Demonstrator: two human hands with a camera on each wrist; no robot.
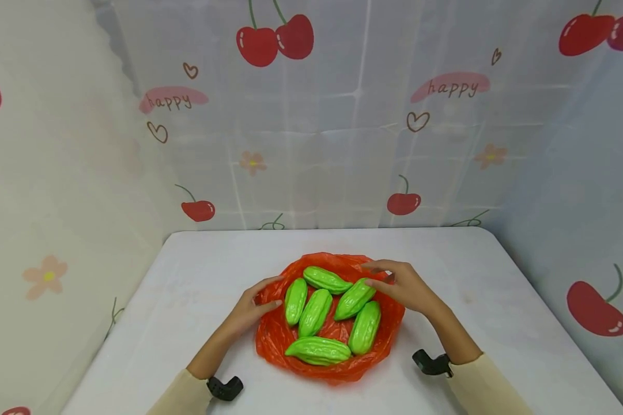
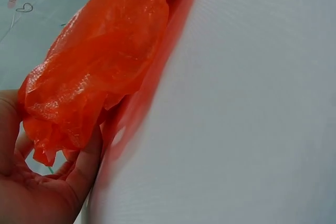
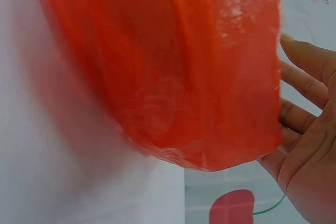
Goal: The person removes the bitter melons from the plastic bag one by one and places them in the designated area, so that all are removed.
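Several bright green bitter melons point(image 1: 314, 313) with ridged skins lie in a red plastic bag point(image 1: 337, 374), which is spread wide with its rim rolled down. At the bag's left rim is my left hand point(image 1: 251, 305), thumb and fingers spread and touching the plastic. In the left wrist view, crumpled plastic point(image 2: 89, 87) lies between the thumb and fingers of that hand. Over the upper right rim reaches my right hand point(image 1: 401, 282), its thumb close to one bitter melon point(image 1: 355, 298). The right wrist view shows its loosely bent fingers beside the bag, partly hidden by the plastic.
The bag stands on a white table point(image 1: 212, 253) with rounded far corners. Behind and on both sides hang pale curtains point(image 1: 316, 144) printed with cherries, hearts and flowers. A black device point(image 1: 225, 388) is strapped at the left wrist, another point(image 1: 431, 363) at the right.
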